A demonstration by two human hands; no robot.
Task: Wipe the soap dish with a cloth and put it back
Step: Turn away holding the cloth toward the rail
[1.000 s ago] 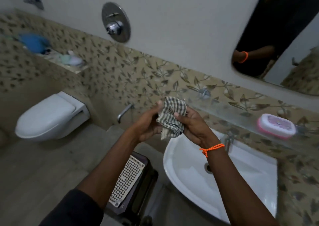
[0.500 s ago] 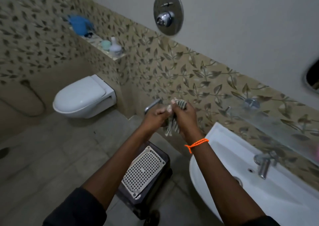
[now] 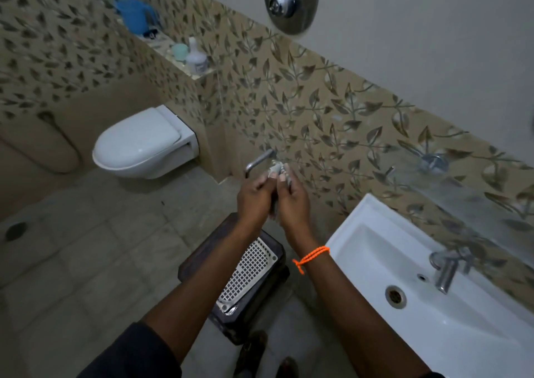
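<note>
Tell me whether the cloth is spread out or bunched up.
Bunched up: the checked cloth is squeezed between the left hand and right hand, only small bits showing.

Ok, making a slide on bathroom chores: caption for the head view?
Both hands, left hand and right hand, wring a checked cloth beside the washbasin.

You face a dim bathroom with leaf-patterned tiles [image 3: 318, 112] under a plain grey wall [image 3: 419, 31], a grey tiled floor [image 3: 101, 247], 1 white toilet [image 3: 141, 143] and 1 white basin [image 3: 433, 305].
</note>
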